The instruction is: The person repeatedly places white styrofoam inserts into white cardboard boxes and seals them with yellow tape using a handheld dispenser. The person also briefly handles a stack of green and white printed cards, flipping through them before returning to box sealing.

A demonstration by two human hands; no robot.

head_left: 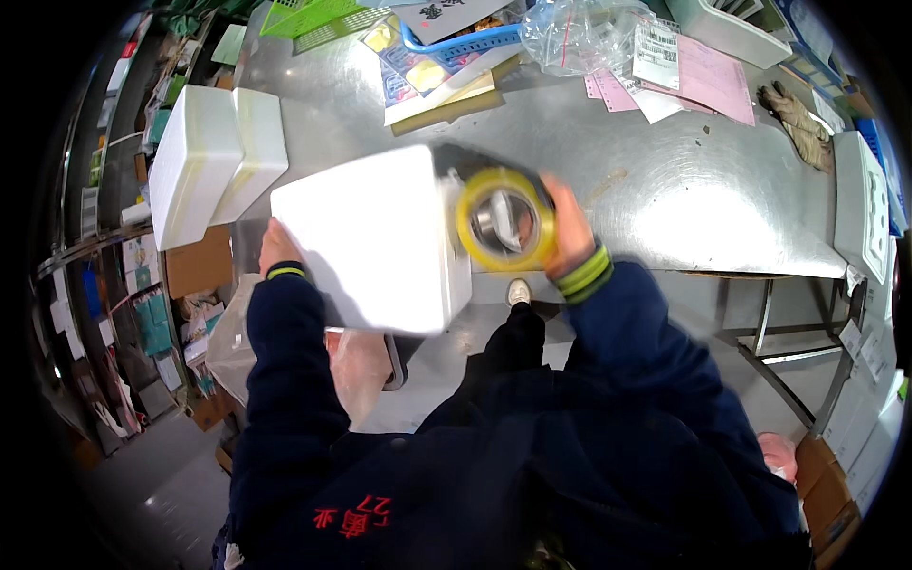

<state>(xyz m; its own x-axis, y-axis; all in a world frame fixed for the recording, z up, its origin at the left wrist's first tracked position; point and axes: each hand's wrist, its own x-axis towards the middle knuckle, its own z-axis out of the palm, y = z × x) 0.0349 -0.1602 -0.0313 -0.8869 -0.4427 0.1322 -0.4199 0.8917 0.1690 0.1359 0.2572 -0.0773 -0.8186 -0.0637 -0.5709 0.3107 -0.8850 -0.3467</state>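
A white foam box sits tilted at the near edge of the metal table, partly overhanging it. My left hand grips the box's left side, its fingers partly hidden. At the box's right side, my right hand is closed round a roll of yellow tape, which looks slightly blurred. The roll is close against the box; whether a strip of tape sticks to the foam cannot be made out.
Two more white foam boxes stand at the table's left. Along the back lie a blue basket, clear plastic bags, pink and white papers and a work glove. Shelves line the left side.
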